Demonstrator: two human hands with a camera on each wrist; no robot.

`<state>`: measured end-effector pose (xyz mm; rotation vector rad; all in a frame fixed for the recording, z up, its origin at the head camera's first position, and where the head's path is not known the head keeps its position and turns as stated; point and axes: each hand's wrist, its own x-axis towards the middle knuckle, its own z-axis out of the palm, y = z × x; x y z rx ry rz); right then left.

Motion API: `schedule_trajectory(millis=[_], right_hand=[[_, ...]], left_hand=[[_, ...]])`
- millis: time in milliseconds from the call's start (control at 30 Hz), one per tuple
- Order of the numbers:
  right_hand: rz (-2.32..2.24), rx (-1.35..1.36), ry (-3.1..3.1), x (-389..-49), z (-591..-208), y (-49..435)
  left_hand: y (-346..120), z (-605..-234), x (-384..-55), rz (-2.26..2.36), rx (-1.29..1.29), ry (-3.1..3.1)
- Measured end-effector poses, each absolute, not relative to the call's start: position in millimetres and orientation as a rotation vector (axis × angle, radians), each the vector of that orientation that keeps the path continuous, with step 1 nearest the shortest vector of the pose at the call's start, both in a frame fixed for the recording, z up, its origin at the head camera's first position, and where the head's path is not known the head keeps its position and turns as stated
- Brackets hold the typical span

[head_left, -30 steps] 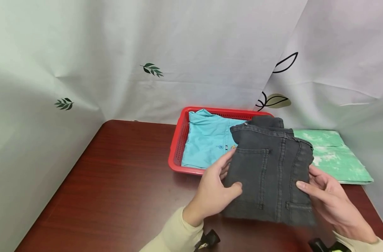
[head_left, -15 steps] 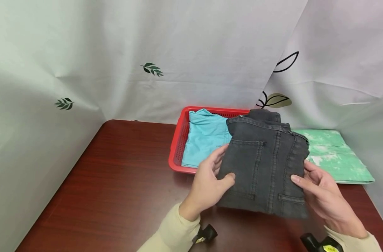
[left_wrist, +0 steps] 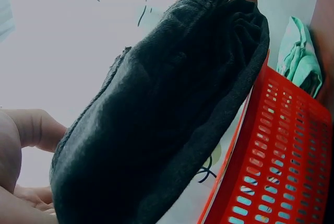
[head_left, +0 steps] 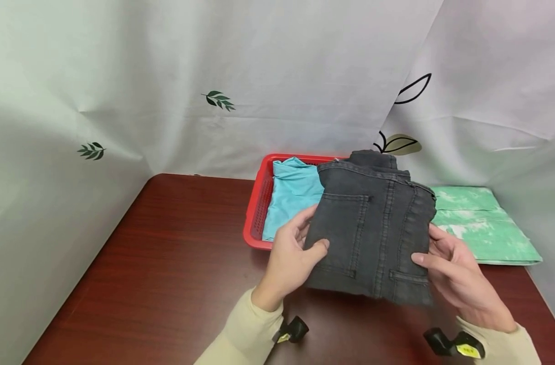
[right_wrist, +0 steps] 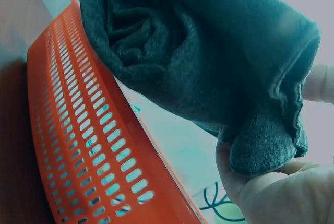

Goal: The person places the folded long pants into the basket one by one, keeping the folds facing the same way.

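Folded dark grey jeans (head_left: 373, 228) are held up between both hands, back pocket facing the head camera. My left hand (head_left: 291, 256) grips their left edge, thumb on the front and fingers behind. On the opposite edge my right hand (head_left: 460, 276) pinches them the same way. In the head view the jeans overlap the right part of a red plastic basket (head_left: 253, 223), where a folded light blue garment (head_left: 293, 195) lies. Both wrist views show the thick folded layers of the jeans (left_wrist: 151, 109) above the slotted basket wall (right_wrist: 99, 135).
A folded green and white tie-dyed cloth (head_left: 492, 228) lies on the table right of the basket. The dark red-brown wooden table (head_left: 168, 268) extends to the left. White curtains (head_left: 277, 76) with leaf prints hang behind and at both sides.
Both hands have carried the jeans left and slightly farther from the body, so they cover more of the basket and the blue garment. The grip looks the same.
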<state>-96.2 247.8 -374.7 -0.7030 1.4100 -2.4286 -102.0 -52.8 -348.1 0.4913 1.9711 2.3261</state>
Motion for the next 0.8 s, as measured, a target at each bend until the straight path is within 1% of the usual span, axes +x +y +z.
schedule_trajectory(millis=[200, 633, 800], right_hand=[[-2.461, -0.7, 1.384, -101, -374, 238], [-2.528, -0.694, 1.304, -110, -375, 225], [-2.58, -0.616, 1.365, -113, -374, 217]], left_hand=[[-56, -350, -108, 2.363, 0.567, 2.045], [-68, -349, -115, 2.25, 0.677, 2.11], [-71, -350, -117, 2.265, 0.663, 2.095]])
